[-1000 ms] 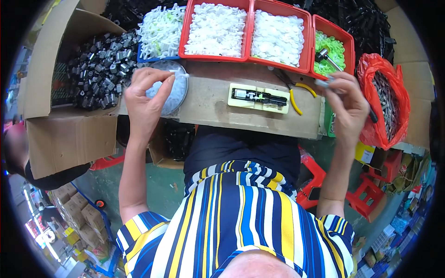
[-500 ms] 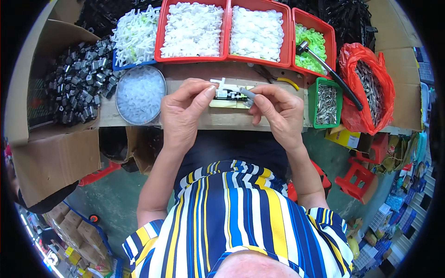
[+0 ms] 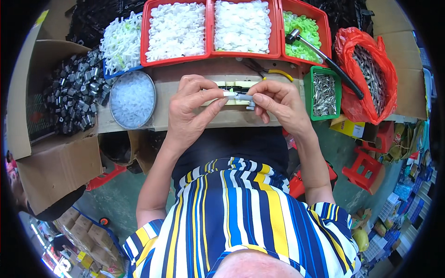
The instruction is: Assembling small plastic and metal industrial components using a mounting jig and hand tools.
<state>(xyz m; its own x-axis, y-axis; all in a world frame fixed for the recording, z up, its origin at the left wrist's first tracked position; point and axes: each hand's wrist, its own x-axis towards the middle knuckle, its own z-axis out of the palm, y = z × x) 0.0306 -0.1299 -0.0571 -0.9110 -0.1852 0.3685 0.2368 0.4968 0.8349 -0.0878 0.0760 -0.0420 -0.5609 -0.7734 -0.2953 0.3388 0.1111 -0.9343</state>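
My left hand point(image 3: 191, 105) pinches a small white plastic piece point(image 3: 229, 94) between thumb and fingertips. In my right hand point(image 3: 283, 104) is a slim grey plastic part point(image 3: 244, 97), with a short stub hanging below it. The two parts meet end to end between my hands; whether they are joined I cannot tell. Just behind them lies a pale yellow block-like holder point(image 3: 243, 84) with a dark slotted strip along it. My fingers partly hide this holder.
Red bins of white pieces point(image 3: 178, 30) and green pieces point(image 3: 303, 39) line the back. To the left are a round tray point(image 3: 133, 99) and dark parts point(image 3: 74, 88). To the right are a hammer point(image 3: 324, 60), green bin point(image 3: 326, 95), red bag point(image 3: 384, 92). Pliers point(image 3: 278, 72) lie behind.
The white piece and the grey part, apart before, have come together between my hands. My left fingers have left the holder's strip. The whole view has shifted slightly.
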